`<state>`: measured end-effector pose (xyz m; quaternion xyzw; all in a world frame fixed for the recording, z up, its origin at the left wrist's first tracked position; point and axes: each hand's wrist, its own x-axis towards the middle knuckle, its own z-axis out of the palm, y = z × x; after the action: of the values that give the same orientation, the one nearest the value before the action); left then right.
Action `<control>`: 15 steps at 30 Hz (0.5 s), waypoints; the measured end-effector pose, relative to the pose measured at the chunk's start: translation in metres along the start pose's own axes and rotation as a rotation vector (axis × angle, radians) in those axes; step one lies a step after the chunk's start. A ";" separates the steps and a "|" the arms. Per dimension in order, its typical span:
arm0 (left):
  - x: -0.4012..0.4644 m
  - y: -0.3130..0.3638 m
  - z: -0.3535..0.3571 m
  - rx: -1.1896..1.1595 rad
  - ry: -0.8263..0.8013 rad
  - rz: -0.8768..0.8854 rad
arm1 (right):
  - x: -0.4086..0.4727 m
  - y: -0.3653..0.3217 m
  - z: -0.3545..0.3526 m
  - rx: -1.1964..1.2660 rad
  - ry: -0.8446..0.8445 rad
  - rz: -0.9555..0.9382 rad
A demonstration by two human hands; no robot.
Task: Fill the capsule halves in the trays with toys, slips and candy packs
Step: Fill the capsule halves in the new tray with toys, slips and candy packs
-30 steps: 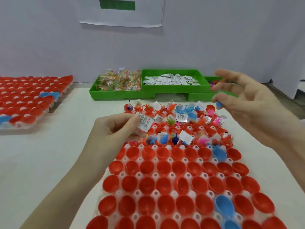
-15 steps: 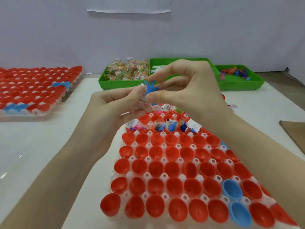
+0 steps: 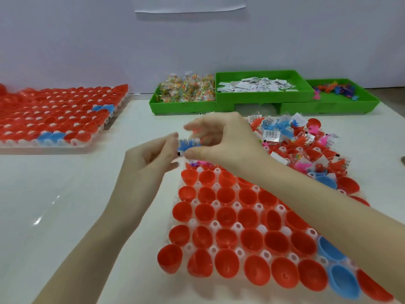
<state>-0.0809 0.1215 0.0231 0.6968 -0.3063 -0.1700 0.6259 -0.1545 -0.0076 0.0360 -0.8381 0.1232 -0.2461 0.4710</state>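
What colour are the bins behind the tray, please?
Green, all three bins; the head view shows it plainly.

White table (image 3: 65,205): capsule trays (image 3: 192,218), green bins (image 3: 258,99).

Open tabletop to the left, crowded to the right

Bare white table (image 3: 72,194) is left between the near tray (image 3: 215,204) and the far-left tray (image 3: 54,119). The back edge is blocked by three green bins (image 3: 260,104); the near tray's far rows are heaped with slips and toys (image 3: 302,145).
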 end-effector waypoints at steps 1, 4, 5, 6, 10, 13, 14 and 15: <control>-0.003 -0.009 -0.004 0.129 0.026 -0.002 | 0.000 0.004 0.004 -0.004 -0.043 0.026; -0.012 -0.036 -0.017 0.389 0.067 -0.048 | -0.002 0.017 0.014 -0.127 -0.189 0.074; -0.015 -0.042 -0.020 0.423 0.048 -0.084 | -0.002 0.020 0.017 -0.171 -0.236 0.086; -0.018 -0.046 -0.021 0.440 0.006 -0.127 | -0.003 0.022 0.019 -0.205 -0.274 0.091; -0.026 -0.059 -0.020 0.392 -0.111 -0.236 | -0.002 0.024 0.021 -0.286 -0.375 0.043; -0.026 -0.061 -0.015 0.355 -0.096 -0.214 | -0.003 0.022 0.022 -0.402 -0.455 -0.020; -0.026 -0.061 -0.013 0.336 -0.086 -0.199 | -0.004 0.022 0.022 -0.443 -0.482 -0.046; -0.027 -0.061 -0.012 0.316 -0.081 -0.188 | -0.005 0.021 0.023 -0.493 -0.513 -0.079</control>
<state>-0.0808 0.1494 -0.0389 0.8045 -0.2878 -0.2056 0.4772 -0.1465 -0.0001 0.0064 -0.9651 0.0242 -0.0083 0.2605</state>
